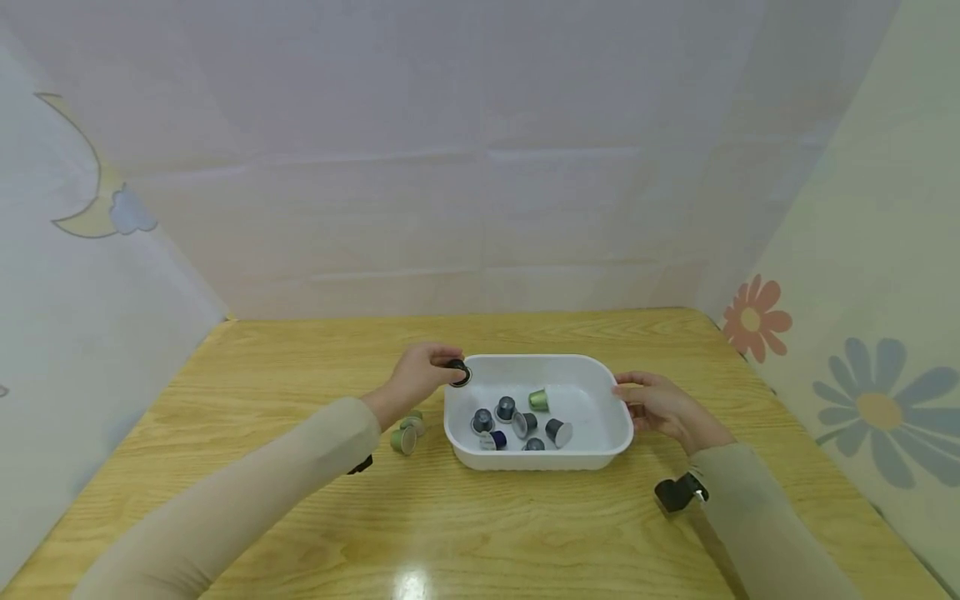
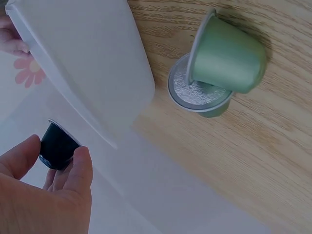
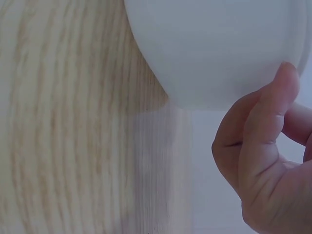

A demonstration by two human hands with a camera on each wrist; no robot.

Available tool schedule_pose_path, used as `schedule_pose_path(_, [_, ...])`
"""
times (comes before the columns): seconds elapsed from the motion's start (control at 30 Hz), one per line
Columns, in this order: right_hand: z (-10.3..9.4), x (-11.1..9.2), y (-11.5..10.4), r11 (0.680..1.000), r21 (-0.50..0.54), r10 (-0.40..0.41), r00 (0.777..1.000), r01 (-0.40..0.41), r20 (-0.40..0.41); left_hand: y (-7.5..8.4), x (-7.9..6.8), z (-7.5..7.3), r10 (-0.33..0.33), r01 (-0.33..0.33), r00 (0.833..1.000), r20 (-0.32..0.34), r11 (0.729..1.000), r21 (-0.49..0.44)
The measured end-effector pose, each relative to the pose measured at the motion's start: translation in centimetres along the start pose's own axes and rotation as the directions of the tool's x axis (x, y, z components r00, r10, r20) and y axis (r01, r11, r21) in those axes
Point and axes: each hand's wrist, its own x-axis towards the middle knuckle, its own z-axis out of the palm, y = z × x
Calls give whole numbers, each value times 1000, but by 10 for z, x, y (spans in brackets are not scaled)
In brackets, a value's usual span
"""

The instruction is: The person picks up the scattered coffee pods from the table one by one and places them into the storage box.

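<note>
My left hand [image 1: 422, 377] pinches a black coffee capsule [image 1: 459, 372] between thumb and fingers, at the upper left corner of a white plastic tray [image 1: 525, 460]. In the left wrist view the dark capsule [image 2: 59, 146] tilts between the fingertips, beside the tray's outer wall [image 2: 105, 58]. My right hand [image 1: 663, 407] holds the tray's right end by its rim. The right wrist view shows its bent fingers [image 3: 263, 129] against the tray's wall [image 3: 204, 53]. Inside the tray lie several dark capsules [image 1: 506, 407] and one green capsule [image 1: 538, 401].
Left of the tray, under my left forearm, two pale green capsules [image 1: 403, 440] lie on the wooden table [image 1: 480, 533], one leaning on the other. A pale cloth wall [image 1: 480, 208] stands behind the table, with patterned sheets [image 1: 877, 333] at the sides.
</note>
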Motion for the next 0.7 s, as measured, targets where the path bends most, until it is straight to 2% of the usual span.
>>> schedule_pose_path(0.43, [1, 0, 2, 998, 56, 11, 1000, -13, 22, 12, -3, 17, 12, -9, 998, 63, 999, -46])
schedule_pose_path(0.7, [0, -1, 2, 998, 62, 17, 1000, -18, 18, 22, -1, 30, 39, -36, 996, 85, 999, -34])
